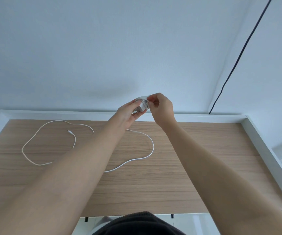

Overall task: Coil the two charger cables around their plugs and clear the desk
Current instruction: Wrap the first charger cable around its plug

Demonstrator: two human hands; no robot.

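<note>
Here, a pale wall (103, 48) is seen behind a wood-grain counter (204, 158) that is bordered by a white raised rim (196, 116) along its far and right sides. A dark cord (238, 53) is hung down the wall near the right corner and is lost behind the rim. On the counter a long white cable (152, 145) is laid in loose, uncoiled loops, its small connector end (69, 131) resting inside the left loop; part of the run is hidden under the left forearm. Above the far rim, a white plug (142, 104) with cable already wound round it is held in the air between both hands. It is cradled from below by the curled fingers of the left hand (127, 114), while the winding at its right side is pinched by the thumb and fingertips of the right hand (162, 108).
</note>
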